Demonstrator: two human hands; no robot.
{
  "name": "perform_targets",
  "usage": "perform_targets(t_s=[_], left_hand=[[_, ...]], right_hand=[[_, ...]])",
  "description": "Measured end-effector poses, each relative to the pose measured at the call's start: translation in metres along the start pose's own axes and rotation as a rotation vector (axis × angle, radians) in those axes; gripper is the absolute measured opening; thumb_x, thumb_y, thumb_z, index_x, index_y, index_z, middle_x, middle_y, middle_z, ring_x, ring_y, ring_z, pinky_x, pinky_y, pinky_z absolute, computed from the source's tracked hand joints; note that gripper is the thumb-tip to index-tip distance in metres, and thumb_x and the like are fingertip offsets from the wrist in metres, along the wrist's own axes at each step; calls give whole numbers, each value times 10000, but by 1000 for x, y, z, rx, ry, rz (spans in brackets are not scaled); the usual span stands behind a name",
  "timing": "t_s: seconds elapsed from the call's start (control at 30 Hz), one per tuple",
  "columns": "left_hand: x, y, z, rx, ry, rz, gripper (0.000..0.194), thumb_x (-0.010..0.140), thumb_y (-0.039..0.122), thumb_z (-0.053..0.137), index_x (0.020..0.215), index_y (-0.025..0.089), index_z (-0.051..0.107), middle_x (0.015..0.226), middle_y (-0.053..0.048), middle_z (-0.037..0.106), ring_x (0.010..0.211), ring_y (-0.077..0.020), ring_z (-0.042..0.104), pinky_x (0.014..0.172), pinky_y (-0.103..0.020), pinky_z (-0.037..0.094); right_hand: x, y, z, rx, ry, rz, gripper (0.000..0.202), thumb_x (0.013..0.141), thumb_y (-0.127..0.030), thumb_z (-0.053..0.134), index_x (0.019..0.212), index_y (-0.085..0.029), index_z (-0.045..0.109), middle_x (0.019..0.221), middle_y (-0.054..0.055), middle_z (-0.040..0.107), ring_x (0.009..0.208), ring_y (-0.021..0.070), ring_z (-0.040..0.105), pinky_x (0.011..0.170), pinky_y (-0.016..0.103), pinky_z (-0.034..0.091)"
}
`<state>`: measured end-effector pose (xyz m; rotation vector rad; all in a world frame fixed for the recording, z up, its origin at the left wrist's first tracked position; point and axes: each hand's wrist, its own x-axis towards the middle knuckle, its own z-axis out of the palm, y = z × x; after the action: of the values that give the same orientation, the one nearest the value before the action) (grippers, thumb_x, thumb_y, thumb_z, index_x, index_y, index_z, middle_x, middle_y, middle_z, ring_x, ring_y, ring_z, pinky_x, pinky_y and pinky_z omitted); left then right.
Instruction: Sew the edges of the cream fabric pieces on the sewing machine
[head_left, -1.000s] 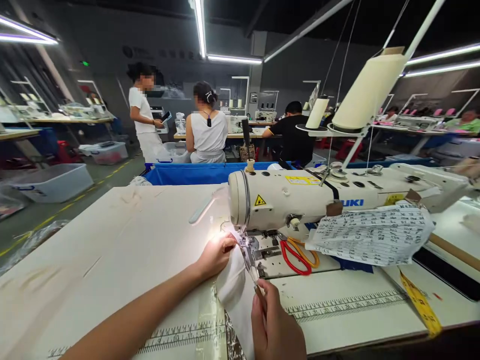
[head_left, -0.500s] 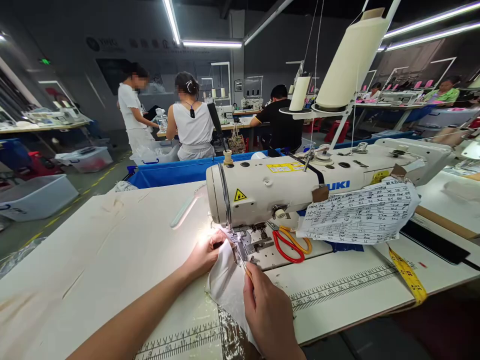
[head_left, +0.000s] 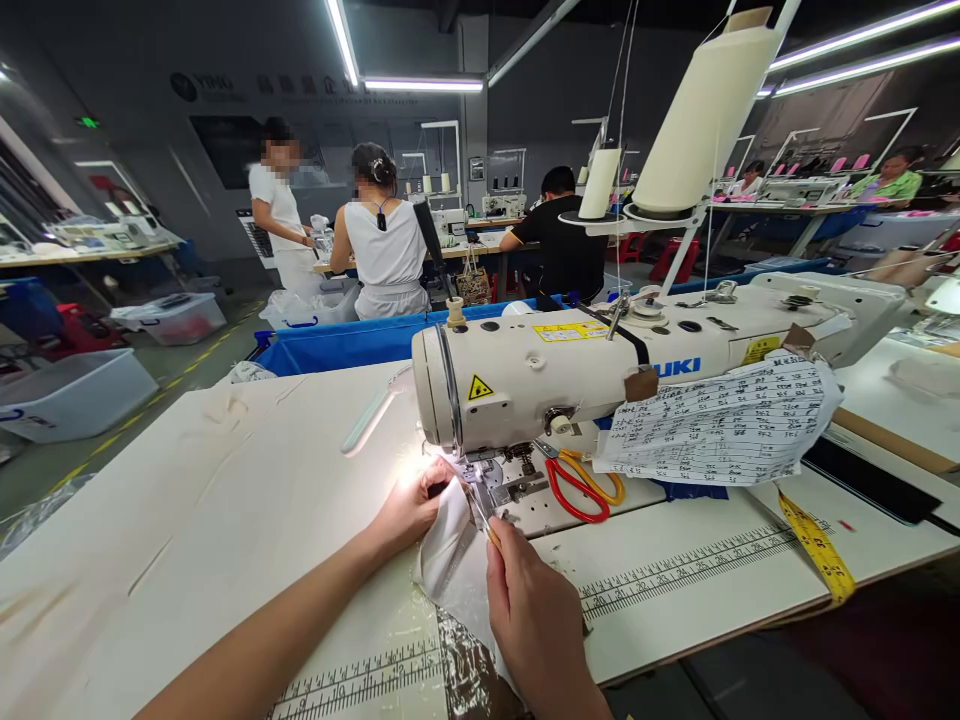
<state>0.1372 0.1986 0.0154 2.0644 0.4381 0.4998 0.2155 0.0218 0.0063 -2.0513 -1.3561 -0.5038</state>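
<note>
**Two hands work with white cloth at a sewing machine**

The left hand [head_left: 411,505] is closed on the upper edge of the white cloth [head_left: 454,560], with thumb and fingers together, just beside the needle area of the sewing machine [head_left: 517,375]. The right hand [head_left: 536,600] is closed around the tweezers [head_left: 481,512], and their thin tips point up toward the needle area. I cannot tell whether these tips touch the cloth. The two hands are apart, but near to each other.

The white cloth lies at the front of the machine, between the hands, and it hangs in soft folds toward the near edge of the table [head_left: 247,480]. A bright lamp light falls on the left fingertips.

To the right of the needle area, the scissors [head_left: 553,487] with one red and one orange handle rest on the machine bed. A paper [head_left: 720,420] with handwriting is fixed at the machine's side. A yellow tape measure [head_left: 816,548] hangs over the table edge, near a flat black object [head_left: 870,478]. Above the machine stand a large thread cone [head_left: 701,120] and a small one. Behind, one person in white [head_left: 281,210] is standing, and two other persons are sitting.
</note>
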Motion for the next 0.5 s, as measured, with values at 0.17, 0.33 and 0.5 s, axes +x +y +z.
perform_targets(t_s=[0.17,0.33,0.5], left_hand=[[0,-6,1,29,-19,34,238,880,385,547,816,165,610,854,-40,629,800,-174,557,808,-313,448],[2,-9,5,105,40,87,154,829,303,595,778,158,602,837,-58,602,800,-189,540,752,-307,438],[5,-10,8,146,95,114,130,828,226,578,715,161,578,786,-45,586,757,-171,530,705,-285,428]], right_hand=[[2,-2,1,-24,51,-4,495,1021,-195,197,1020,-110,684,788,57,771,585,159,729,442,227,479],[-1,2,6,-73,96,-44,535,1032,-222,174,982,-124,698,784,59,777,560,160,729,425,225,487],[-12,11,26,-98,-25,34,542,1040,-282,152,1095,-155,677,971,85,776,687,183,754,469,225,532]])
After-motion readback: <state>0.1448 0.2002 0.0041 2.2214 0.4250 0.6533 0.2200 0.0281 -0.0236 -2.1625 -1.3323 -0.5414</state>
